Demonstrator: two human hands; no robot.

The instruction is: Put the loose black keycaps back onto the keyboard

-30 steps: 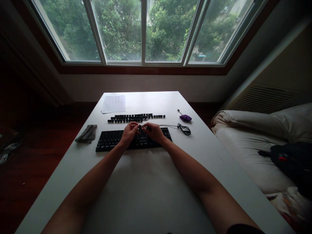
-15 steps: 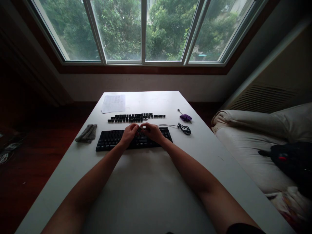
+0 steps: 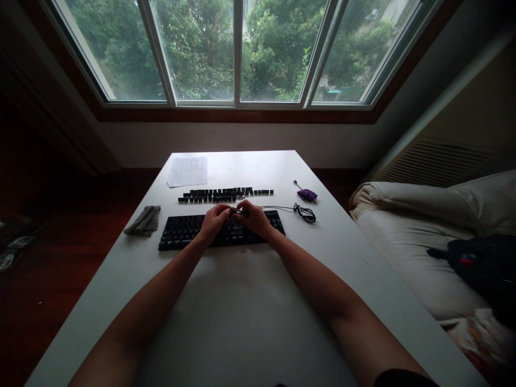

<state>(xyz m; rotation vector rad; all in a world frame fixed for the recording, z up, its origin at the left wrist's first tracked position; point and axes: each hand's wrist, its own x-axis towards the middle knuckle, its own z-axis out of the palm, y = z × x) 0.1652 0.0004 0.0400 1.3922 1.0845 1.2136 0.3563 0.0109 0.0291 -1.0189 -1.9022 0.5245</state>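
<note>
A black keyboard (image 3: 181,230) lies across the white table in front of me. Over its middle, my left hand (image 3: 214,221) is closed, thumb and fingers pinched together. Close to its right, my right hand (image 3: 253,220) pinches too, its fingertips almost meeting those of the left. Between them is a small dark piece (image 3: 234,210), too small to make out. Behind the hands stand rows of loose black keycaps (image 3: 217,192). My hands cover part of the keyboard's middle keys.
A coiled black cable (image 3: 306,214) runs from the keyboard to the right. Beyond it lies a purple object (image 3: 307,194) with a thin stick. A crumpled grey cloth (image 3: 145,221) is at left; a printed paper sheet (image 3: 187,171) lies at the far left of the table (image 3: 242,301).
My right fingers have shifted slightly, and more of the dark piece between the fingertips shows. Both hands stay over the keyboard; the other things have not moved.
</note>
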